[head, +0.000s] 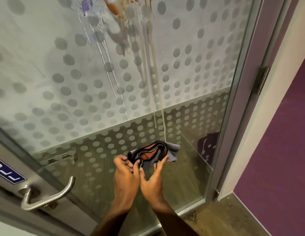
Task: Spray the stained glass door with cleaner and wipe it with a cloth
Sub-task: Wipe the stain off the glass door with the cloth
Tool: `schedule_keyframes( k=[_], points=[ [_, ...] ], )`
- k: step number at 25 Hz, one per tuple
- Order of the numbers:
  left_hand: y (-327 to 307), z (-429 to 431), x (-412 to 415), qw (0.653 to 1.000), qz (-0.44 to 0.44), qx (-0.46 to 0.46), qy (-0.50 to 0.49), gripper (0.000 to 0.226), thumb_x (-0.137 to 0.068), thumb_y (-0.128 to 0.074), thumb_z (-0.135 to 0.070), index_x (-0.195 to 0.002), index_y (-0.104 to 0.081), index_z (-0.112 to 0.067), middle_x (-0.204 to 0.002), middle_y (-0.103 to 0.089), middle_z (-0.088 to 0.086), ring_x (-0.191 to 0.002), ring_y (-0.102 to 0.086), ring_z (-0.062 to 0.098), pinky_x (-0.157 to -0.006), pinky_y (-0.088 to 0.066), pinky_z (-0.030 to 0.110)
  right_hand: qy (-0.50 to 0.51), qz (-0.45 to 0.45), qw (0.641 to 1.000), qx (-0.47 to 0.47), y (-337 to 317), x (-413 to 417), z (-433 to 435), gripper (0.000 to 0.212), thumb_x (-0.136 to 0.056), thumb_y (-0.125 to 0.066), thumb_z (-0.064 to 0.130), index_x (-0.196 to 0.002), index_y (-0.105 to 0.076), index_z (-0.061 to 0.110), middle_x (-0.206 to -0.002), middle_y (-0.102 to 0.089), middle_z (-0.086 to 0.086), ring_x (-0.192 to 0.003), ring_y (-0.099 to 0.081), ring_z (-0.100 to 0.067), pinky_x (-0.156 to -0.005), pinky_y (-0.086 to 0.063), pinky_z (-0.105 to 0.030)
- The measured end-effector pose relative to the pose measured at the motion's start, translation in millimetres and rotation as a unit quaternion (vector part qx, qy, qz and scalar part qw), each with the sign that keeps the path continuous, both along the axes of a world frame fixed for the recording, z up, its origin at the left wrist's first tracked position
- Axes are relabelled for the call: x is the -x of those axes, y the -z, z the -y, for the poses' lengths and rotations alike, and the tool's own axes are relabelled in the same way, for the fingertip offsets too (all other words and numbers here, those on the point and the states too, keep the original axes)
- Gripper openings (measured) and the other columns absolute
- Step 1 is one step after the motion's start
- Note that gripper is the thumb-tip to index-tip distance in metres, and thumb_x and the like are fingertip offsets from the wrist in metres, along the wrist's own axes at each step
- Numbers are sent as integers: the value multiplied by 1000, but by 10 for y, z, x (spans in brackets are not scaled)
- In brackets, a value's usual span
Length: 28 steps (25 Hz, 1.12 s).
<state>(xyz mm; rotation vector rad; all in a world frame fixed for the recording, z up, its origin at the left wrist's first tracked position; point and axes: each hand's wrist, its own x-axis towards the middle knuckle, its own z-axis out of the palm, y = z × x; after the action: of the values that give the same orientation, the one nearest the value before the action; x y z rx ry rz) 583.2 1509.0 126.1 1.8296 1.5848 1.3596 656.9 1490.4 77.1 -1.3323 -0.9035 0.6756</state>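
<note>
The glass door (77, 79) fills the view, frosted with a dot pattern. A brown stain (114, 7) sits near its top, and pale brown and clear streaks (153, 68) run down from it to the lower pane. Both hands hold a folded grey cloth (153, 153) with black and orange edges, low against the glass under the streaks. My left hand (126, 174) pinches the cloth's left end. My right hand (153, 178) supports it from below with fingers spread. No spray bottle is in view.
A metal lever handle (46, 195) sticks out at the lower left, below a blue sign (7, 172). The grey door frame (236, 103) and a hinge (262, 79) run down the right. A purple wall (281, 150) lies beyond. Dirt specks (192, 217) lie on the floor.
</note>
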Motion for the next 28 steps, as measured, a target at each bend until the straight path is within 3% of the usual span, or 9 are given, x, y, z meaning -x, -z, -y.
schedule_keyframes(
  k=[3,6,9,12,15,19,21,24,28],
  points=[
    [-207,-35,201,998,7,-64,-19,37,-84,-69,-12,-98,-38,-26,-80,-54,-5,-68,-59,12,-57,-45,17,27,73,995,60,-67,155,-145,118,-80,-69,46,-144,27,22,-160,3,-6,-146,-1,-22,-114,-22,-32],
    [-559,-121,404,976,-65,-203,-39,33,-82,-71,-14,-101,-45,-13,-91,-49,4,-84,-48,16,-75,-40,21,78,93,983,141,-127,210,-338,119,-78,-66,56,-139,30,23,-158,-1,-20,-142,-6,-37,-115,-25,-50],
    [-946,-288,571,935,-157,-311,-68,33,-84,-67,-23,-106,-50,-4,-105,-50,17,-99,-47,29,-89,-31,24,117,93,980,134,-133,184,-438,114,-79,-69,51,-142,22,25,-152,-9,-28,-137,-13,-43,-113,-25,-54],
    [-1219,-451,617,922,-195,-326,-81,43,-84,-66,-30,-117,-53,-4,-126,-46,20,-124,-40,33,-104,-30,38,190,66,979,28,-352,-24,-556,88,-87,-60,47,-147,2,30,-156,-9,-27,-140,-12,-43,-113,-25,-58],
    [-1265,-550,568,916,-217,-328,-81,51,-87,-63,-36,-127,-52,-5,-140,-40,23,-139,-26,34,-114,-25,45,274,131,951,-52,-700,-238,-753,73,-90,-38,60,-150,-21,22,-158,-12,-20,-138,-19,-42,-113,-19,-50],
    [-1194,-600,443,908,-240,-334,-83,62,-90,-55,-43,-141,-39,-11,-152,-21,18,-145,-10,37,-120,-12,52,255,169,950,-68,-602,-249,-738,85,-88,-31,69,-152,-7,20,-159,-6,-7,-142,-14,-29,-116,-18,-49],
    [-1166,-637,429,905,-247,-335,-85,66,-91,-54,-44,-145,-33,-14,-154,-14,14,-146,-5,37,-121,-7,51,244,150,958,-8,-469,-352,-719,103,-77,-28,83,-152,-4,15,-160,-6,-12,-143,-14,-34,-114,-22,-55],
    [-1142,-713,467,895,-255,-353,-94,66,-91,-52,-47,-146,-32,-17,-154,-14,14,-146,-6,36,-121,-6,49,224,91,969,52,-478,-488,-772,115,-62,-30,93,-153,-5,28,-158,3,-24,-145,-7,-42,-111,-25,-55],
    [-1109,-781,495,882,-278,-365,-105,69,-91,-52,-48,-149,-28,-17,-155,-12,15,-148,-1,34,-121,-3,49,198,56,978,20,-426,-403,-818,102,-71,-50,66,-152,-1,30,-159,13,-20,-146,-9,-40,-105,-38,-49]
  ],
)
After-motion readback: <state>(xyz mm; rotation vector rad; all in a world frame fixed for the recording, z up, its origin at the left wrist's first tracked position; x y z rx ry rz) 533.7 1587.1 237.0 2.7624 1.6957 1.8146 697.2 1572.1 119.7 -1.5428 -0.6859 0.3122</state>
